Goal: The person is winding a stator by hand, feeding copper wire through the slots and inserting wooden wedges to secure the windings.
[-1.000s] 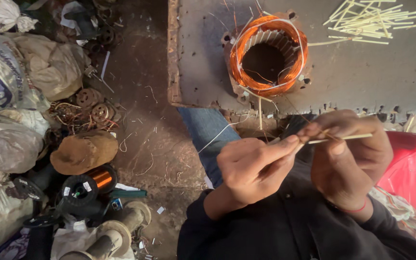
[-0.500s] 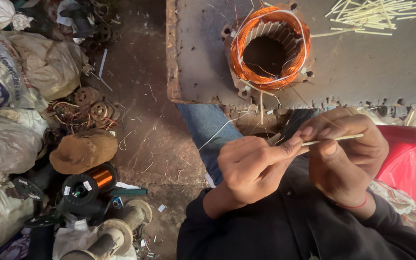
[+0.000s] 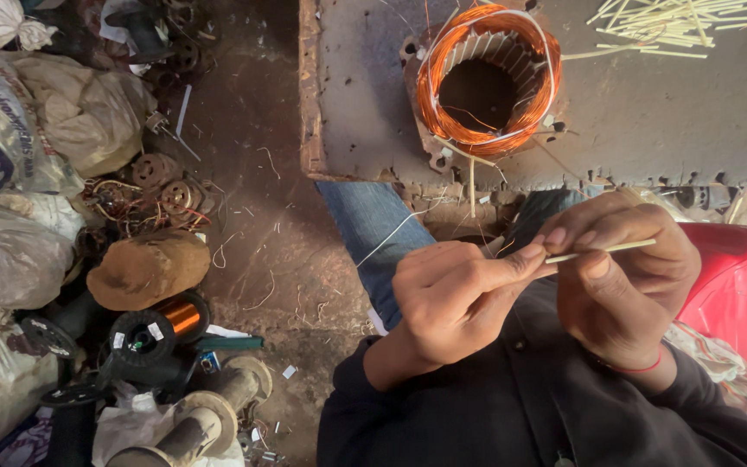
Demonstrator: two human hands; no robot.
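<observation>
Both hands meet at five o'clock in my view: left hand [image 3: 451, 298] and right hand [image 3: 620, 272] pinch one thin pale insulation stick [image 3: 603, 251] between fingertips, a white thread [image 3: 395, 229] trailing off toward ten o'clock. Up at twelve o'clock the motor stator [image 3: 486, 78] sits on the grey slab [image 3: 685, 121], copper winding already in, some white lacing on it. At one o'clock, a pile of sticks [image 3: 676, 22] lies unused; I judge plenty remains.

Glossy copper winding [image 3: 488, 79], rough slab [image 3: 650, 121]
</observation>
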